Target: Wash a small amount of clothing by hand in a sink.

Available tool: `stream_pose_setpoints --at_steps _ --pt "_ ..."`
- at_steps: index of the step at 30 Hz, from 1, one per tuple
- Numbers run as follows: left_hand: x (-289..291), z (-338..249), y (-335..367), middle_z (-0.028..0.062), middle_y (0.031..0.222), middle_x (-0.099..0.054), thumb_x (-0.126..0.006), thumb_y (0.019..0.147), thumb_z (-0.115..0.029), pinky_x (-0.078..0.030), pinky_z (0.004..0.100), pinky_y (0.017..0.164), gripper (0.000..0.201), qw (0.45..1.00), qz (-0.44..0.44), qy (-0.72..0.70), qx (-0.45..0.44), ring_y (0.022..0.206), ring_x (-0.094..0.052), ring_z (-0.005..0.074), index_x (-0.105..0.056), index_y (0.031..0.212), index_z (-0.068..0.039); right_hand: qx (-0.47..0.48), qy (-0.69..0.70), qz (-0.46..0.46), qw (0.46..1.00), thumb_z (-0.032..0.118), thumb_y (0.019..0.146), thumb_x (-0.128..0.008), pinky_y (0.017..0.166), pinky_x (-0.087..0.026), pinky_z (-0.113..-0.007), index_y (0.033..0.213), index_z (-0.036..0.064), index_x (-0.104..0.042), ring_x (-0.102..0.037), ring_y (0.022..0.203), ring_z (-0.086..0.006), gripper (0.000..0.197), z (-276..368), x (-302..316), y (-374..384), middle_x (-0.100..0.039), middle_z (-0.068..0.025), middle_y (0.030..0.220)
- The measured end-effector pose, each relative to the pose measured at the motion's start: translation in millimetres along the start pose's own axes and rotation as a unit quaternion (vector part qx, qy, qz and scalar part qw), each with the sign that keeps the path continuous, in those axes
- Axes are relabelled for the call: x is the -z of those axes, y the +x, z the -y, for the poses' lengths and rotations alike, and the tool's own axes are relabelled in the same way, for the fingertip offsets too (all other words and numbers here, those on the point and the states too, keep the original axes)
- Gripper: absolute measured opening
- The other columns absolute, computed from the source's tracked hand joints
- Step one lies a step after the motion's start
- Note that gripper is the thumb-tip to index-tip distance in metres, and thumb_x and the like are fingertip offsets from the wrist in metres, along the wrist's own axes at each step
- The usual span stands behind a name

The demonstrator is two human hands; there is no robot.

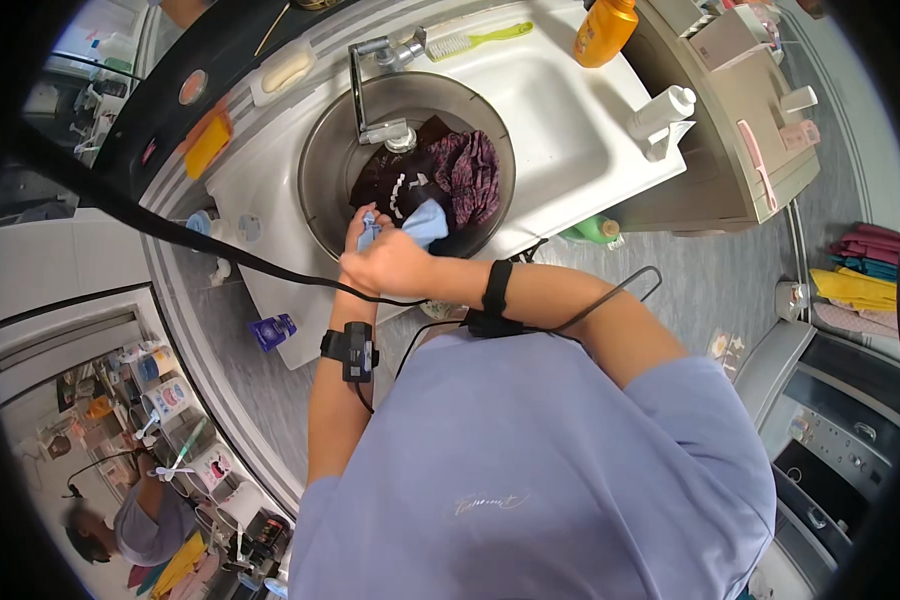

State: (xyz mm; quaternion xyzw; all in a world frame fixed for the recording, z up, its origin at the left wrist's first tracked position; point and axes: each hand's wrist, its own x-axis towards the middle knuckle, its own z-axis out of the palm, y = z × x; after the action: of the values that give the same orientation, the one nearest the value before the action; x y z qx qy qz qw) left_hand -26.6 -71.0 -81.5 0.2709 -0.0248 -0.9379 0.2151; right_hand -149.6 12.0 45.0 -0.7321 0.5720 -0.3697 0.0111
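Observation:
Over the near rim of a round metal basin (315,195), my two hands meet around a small light-blue cloth (427,224). My right hand (395,265) is closed on it, with one part of the cloth sticking out to the right. Just left of it, my left hand (360,232) also grips the cloth, partly hidden behind the right hand. In the basin lie a dark garment (380,182) with a white pattern and a purple-black patterned cloth (467,175). A chrome faucet (358,85) reaches over the basin, its spout above the dark garment.
The basin sits in a white sink (560,150). Along the sink are a green-handled brush (480,40), a soap bar (285,72), an orange bottle (605,32) and a white bottle (662,112). A black cable (205,240) crosses at left; a washing machine (840,430) stands at right.

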Motion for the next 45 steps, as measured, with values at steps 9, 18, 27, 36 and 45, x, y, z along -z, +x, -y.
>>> stream_pose_setpoints --at_steps 9,18,27,36,45 --pt "-112 30 -9 0.0088 0.102 -0.064 -0.045 0.093 -0.030 -0.051 0.0360 0.081 0.029 0.995 -0.082 0.061 -0.008 0.092 -0.063 0.0227 -0.057 0.107 -0.007 -0.100 -0.029 -0.071 0.992 0.023 0.075 -0.061 0.045 -0.043 -0.039 0.062 0.0125 -0.051 -0.056 0.045 -0.0281 0.019 -73 5 17 -0.052 -0.0079 0.048" --pt "-82 15 2 0.0068 0.100 -0.062 -0.045 0.093 -0.028 -0.050 0.0356 0.080 0.027 0.994 0.029 0.087 -0.052 0.094 -0.062 0.0220 -0.056 0.107 -0.007 0.124 0.079 -0.097 0.984 0.021 0.057 -0.065 0.073 -0.040 -0.041 0.075 0.0149 -0.065 -0.052 0.077 -0.0238 0.018 -4 -2 6 -0.051 -0.0022 0.070" --pt "-135 26 -15 0.0072 0.099 -0.062 -0.042 0.095 -0.030 -0.050 0.0361 0.079 0.029 0.993 -0.093 0.063 -0.031 0.090 -0.062 0.0208 -0.057 0.108 -0.009 -0.086 0.005 -0.166 0.982 0.016 0.065 -0.065 0.070 -0.035 -0.037 0.060 0.0139 -0.052 -0.049 0.065 -0.0218 0.013 -62 8 25 -0.047 -0.0023 0.056" --pt "-103 27 -4 0.0063 0.104 -0.057 -0.041 0.094 -0.028 -0.046 0.0354 0.085 0.030 0.988 0.038 0.111 -0.097 0.096 -0.056 0.0205 -0.052 0.116 -0.011 0.059 0.124 -0.127 0.982 0.017 0.063 -0.062 0.070 -0.036 -0.041 0.062 0.0110 -0.051 -0.047 0.071 -0.0257 0.013 -2 8 16 -0.047 -0.0058 0.058" --pt "-138 31 -13 0.0053 0.091 -0.048 -0.037 0.091 -0.025 -0.041 0.0278 0.079 0.018 0.976 0.139 0.119 -0.119 0.087 -0.048 0.0169 -0.046 0.096 -0.010 -0.100 0.110 -0.173 0.974 0.011 0.077 -0.064 0.064 -0.035 -0.040 0.062 0.0076 -0.045 -0.046 0.064 -0.0297 0.024 -30 10 30 -0.046 -0.0089 0.063"
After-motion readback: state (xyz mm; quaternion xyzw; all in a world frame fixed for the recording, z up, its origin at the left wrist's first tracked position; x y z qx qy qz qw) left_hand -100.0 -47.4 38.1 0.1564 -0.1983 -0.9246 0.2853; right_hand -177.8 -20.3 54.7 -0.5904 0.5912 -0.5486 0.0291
